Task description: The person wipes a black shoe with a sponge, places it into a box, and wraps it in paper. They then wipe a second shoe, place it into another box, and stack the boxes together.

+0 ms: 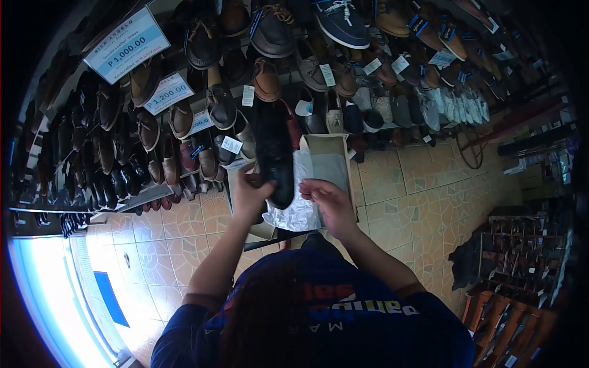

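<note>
A black shoe [277, 162] is held upright by my left hand [250, 195], whose fingers and thumb grip its lower left side. To the right of the shoe, my right hand [326, 202] is held apart from it with the fingers spread and slightly curled, and nothing shows in it. Below both hands lies an open shoe box [350, 168] with crumpled white paper [294, 218] in its left part. The shoe hides part of the paper and the shelf behind.
Shelves of shoes [265, 80] with price tags stretch across the front and left, with price signs [126, 46] at the upper left. A wooden rack [509, 325] stands at the lower right. Tiled floor [399, 221] shows around the box; bright light enters at the lower left.
</note>
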A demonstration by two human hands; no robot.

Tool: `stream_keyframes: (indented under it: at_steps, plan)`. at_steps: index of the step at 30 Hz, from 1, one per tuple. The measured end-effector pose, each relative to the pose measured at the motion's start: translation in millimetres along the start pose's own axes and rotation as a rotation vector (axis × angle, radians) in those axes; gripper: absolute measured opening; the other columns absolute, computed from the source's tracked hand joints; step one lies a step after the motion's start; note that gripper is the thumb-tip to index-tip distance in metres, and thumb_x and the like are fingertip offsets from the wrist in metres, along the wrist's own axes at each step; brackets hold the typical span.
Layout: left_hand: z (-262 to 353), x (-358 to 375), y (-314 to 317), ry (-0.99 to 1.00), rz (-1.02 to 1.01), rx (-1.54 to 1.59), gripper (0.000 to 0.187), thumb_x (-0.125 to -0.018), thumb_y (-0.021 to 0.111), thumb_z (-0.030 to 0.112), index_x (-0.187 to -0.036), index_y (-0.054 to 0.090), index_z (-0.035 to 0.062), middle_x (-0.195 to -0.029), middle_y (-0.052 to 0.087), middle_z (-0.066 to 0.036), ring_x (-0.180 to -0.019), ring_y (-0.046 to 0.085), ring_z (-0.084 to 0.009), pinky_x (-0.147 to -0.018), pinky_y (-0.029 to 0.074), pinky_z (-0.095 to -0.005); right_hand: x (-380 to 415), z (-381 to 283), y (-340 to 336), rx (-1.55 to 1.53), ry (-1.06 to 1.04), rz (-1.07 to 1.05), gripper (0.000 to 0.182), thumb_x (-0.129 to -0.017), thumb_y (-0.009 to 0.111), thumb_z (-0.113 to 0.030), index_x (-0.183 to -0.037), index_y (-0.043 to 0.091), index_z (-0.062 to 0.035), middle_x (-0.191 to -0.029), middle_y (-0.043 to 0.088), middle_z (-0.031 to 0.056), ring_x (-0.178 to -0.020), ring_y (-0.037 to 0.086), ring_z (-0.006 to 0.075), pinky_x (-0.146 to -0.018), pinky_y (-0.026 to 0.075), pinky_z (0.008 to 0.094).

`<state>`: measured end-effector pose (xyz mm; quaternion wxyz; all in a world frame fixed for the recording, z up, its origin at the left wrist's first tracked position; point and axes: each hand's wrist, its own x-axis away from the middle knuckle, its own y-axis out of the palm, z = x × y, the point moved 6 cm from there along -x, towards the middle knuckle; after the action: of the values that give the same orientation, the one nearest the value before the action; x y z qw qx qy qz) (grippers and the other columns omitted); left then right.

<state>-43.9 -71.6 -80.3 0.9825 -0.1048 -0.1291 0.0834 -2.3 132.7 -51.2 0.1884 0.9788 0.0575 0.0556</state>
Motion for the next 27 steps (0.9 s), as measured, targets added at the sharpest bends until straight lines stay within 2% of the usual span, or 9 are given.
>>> stream_keyframes:
  at_steps: [5, 12, 13, 16, 19, 20, 22, 23, 27]
  plan:
    - [25.8, 27.2, 65.5, 0.277, -0.052, -0.268, 0.067, -0.059, 0.080, 0.017, -0.113, 0.045, -0.0003, -0.076, 0.056, -0.009, -0.071, 0.058, -0.0200, -0.067, 0.048, -0.0312, -12.3, 13.1, -19.8, -0.334, 0.239, 0.202, 0.030, -0.090, 0.050, -0.008, -0.119, 0.053, 0.0014, -0.116, 0.057, 0.0114, -0.107, 0.053, 0.0185, -0.094, 0.041, 0.0332]
    - [52.6, 58.7, 118.4, 0.549, -0.384, -0.441, 0.079, -0.062, 0.077, 0.019, -0.126, 0.036, -0.0033, -0.106, 0.051, -0.022, -0.099, 0.053, -0.0371, -0.087, 0.045, -0.0419, -0.9, 37.5, -68.0, -0.540, 0.350, 0.470, 0.021, -0.091, 0.041, -0.013, -0.109, 0.050, -0.0044, -0.104, 0.060, 0.0125, -0.098, 0.058, 0.0251, -0.091, 0.045, 0.0391]
    - [53.8, 59.8, 119.6, 0.470, -0.505, -0.433, 0.081, -0.065, 0.076, 0.020, -0.129, 0.033, -0.0028, -0.112, 0.050, -0.023, -0.104, 0.051, -0.0396, -0.090, 0.043, -0.0422, -0.4, 40.3, -77.8, -0.550, 0.371, 0.478, 0.021, -0.091, 0.040, -0.012, -0.107, 0.051, -0.0041, -0.103, 0.060, 0.0125, -0.098, 0.058, 0.0251, -0.090, 0.045, 0.0391]
    - [27.9, 53.3, 110.8, 0.642, -0.357, -0.375, 0.077, -0.068, 0.076, 0.023, -0.129, 0.035, -0.0017, -0.117, 0.049, -0.022, -0.109, 0.049, -0.0391, -0.094, 0.040, -0.0419, -5.4, 53.9, -103.3, -0.536, 0.459, 0.430, 0.024, -0.088, 0.038, -0.012, -0.106, 0.052, -0.0036, -0.102, 0.060, 0.0137, -0.096, 0.059, 0.0267, -0.089, 0.046, 0.0416]
    - [-62.9, 10.7, 83.1, 0.320, -0.093, -0.235, 0.055, -0.076, 0.071, 0.016, -0.120, 0.045, -0.0033, -0.113, 0.055, -0.019, -0.107, 0.053, -0.0343, -0.094, 0.040, -0.0384, -11.8, 82.6, -123.2, -0.462, 0.625, 0.369, 0.026, -0.084, 0.041, -0.015, -0.104, 0.053, -0.0040, -0.101, 0.061, 0.0128, -0.095, 0.059, 0.0269, -0.090, 0.044, 0.0431]
    - [-106.9, 4.0, 74.1, -0.121, -0.025, -0.078, 0.049, -0.079, 0.068, 0.021, -0.118, 0.048, -0.0023, -0.111, 0.057, -0.016, -0.103, 0.055, -0.0309, -0.091, 0.042, -0.0344, -14.9, 95.9, -131.0, -0.413, 0.684, 0.370, 0.024, -0.083, 0.044, -0.016, -0.102, 0.053, -0.0055, -0.100, 0.061, 0.0119, -0.095, 0.058, 0.0260, -0.089, 0.044, 0.0423]
    - [-146.8, 11.8, 62.7, -0.830, -0.215, 0.232, 0.049, -0.084, 0.058, 0.032, -0.124, 0.045, 0.0055, -0.120, 0.052, -0.016, -0.118, 0.046, -0.0341, -0.097, 0.036, -0.0423, -18.0, 130.6, -149.5, -0.302, 0.738, 0.401, 0.022, -0.079, 0.047, -0.018, -0.097, 0.054, -0.0076, -0.097, 0.060, 0.0104, -0.093, 0.056, 0.0246, -0.087, 0.043, 0.0404]
    - [-186.2, 19.3, 58.8, -1.067, -0.091, 0.282, 0.049, -0.086, 0.055, 0.035, -0.125, 0.045, 0.0077, -0.122, 0.052, -0.017, -0.118, 0.045, -0.0371, -0.098, 0.036, -0.0465, -21.2, 151.1, -160.4, -0.239, 0.731, 0.430, 0.021, -0.078, 0.048, -0.019, -0.095, 0.055, -0.0082, -0.096, 0.060, 0.0099, -0.091, 0.056, 0.0240, -0.086, 0.043, 0.0393]
    - [-224.4, 50.4, 69.3, -1.342, -0.221, 0.358, 0.049, -0.089, 0.050, 0.038, -0.121, 0.043, 0.0020, -0.123, 0.051, -0.022, -0.117, 0.045, -0.0396, -0.098, 0.035, -0.0532, -27.3, 171.7, -163.5, -0.217, 0.765, 0.425, 0.021, -0.075, 0.048, -0.020, -0.091, 0.055, -0.0086, -0.089, 0.062, 0.0092, -0.087, 0.058, 0.0260, -0.083, 0.046, 0.0401]
